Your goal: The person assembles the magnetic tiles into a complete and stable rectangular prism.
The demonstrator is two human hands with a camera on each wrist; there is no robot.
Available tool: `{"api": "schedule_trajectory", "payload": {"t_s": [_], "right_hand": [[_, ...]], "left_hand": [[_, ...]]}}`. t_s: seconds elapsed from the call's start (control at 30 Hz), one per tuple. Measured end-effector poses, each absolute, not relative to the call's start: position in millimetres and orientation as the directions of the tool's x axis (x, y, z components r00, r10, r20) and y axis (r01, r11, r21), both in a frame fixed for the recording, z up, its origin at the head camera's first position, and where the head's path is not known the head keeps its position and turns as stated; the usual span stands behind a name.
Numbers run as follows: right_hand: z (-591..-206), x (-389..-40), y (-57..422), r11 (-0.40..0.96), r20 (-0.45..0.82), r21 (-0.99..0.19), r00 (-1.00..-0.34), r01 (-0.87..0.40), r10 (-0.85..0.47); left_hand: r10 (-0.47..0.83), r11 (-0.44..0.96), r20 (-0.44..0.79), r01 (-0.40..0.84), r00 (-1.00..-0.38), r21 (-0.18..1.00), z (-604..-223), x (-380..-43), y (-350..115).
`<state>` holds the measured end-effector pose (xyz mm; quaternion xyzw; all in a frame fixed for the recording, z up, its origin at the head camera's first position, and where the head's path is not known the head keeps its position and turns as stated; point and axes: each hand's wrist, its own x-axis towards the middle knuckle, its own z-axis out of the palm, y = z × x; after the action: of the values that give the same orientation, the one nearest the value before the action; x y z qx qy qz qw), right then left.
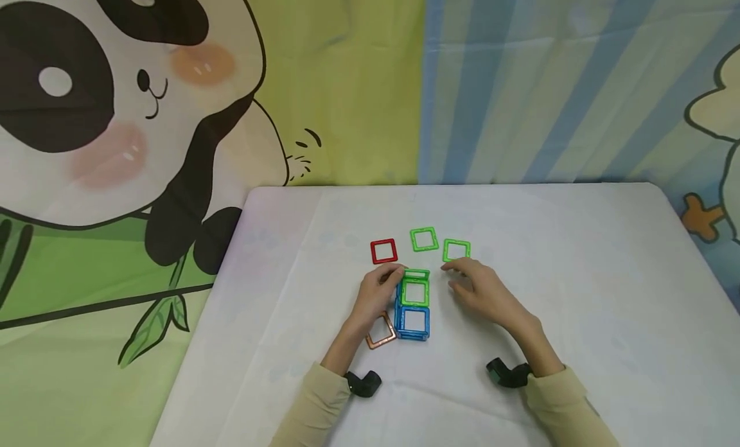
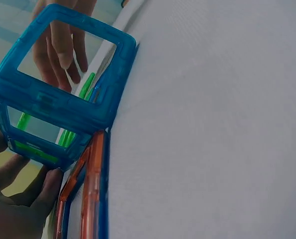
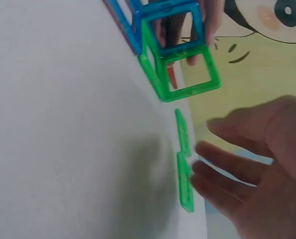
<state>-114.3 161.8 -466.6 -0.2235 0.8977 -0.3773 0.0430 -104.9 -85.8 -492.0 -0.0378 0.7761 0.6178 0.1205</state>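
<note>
A small upright structure of square magnetic tiles stands on the table, its green tiles (image 1: 415, 304) at the far end and its blue tiles (image 1: 413, 335) nearer. My left hand (image 1: 376, 293) holds the structure at its left side, fingertips at the upper edge; in the left wrist view its fingers meet a blue tile (image 2: 88, 22). Beside that wrist a copper-coloured tile (image 1: 384, 342) lies against the base. To the right, my right hand (image 1: 485, 289) is held with loosely bent fingers and nothing between them, its fingertips close to a flat green tile (image 1: 457, 241).
Another green tile (image 1: 426, 248) and a red tile (image 1: 385, 261) lie flat behind the structure. A white cloth covers the table (image 1: 578, 254). Behind the far edge hangs a printed curtain (image 1: 347, 81) with a panda. Black wrist cameras sit at both cuffs.
</note>
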Motion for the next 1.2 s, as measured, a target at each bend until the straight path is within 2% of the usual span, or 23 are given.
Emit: {"api": "schedule_trajectory", "payload": {"t_s": [0.2, 0.47, 0.63, 1.2], "right_hand": [[-477.2, -135.6, 157.3, 0.705, 0.179, -0.58, -0.908, -0.408, -0.378], [-483.0, -150.8, 159.0, 0.776, 0.042, -0.561, -0.946, -0.289, -0.323], [-486.8, -152.5, 159.6, 0.794, 0.004, -0.552, -0.952, -0.256, -0.305], [-487.6, -145.4, 156.3, 0.858, 0.103, -0.447, -0.967, -0.253, -0.231]], "left_hand": [[0.067, 0.202, -0.266, -0.248, -0.962, 0.948, -492.3, -104.0, -85.4], [0.046, 0.218, -0.266, -0.25, -0.963, 0.943, -495.1, -102.8, -85.4], [0.048, 0.217, -0.267, -0.251, -0.962, 0.943, -495.0, -103.7, -85.7], [0.061, 0.228, -0.237, -0.217, -0.97, 0.949, -496.6, -104.1, -85.7]]}}
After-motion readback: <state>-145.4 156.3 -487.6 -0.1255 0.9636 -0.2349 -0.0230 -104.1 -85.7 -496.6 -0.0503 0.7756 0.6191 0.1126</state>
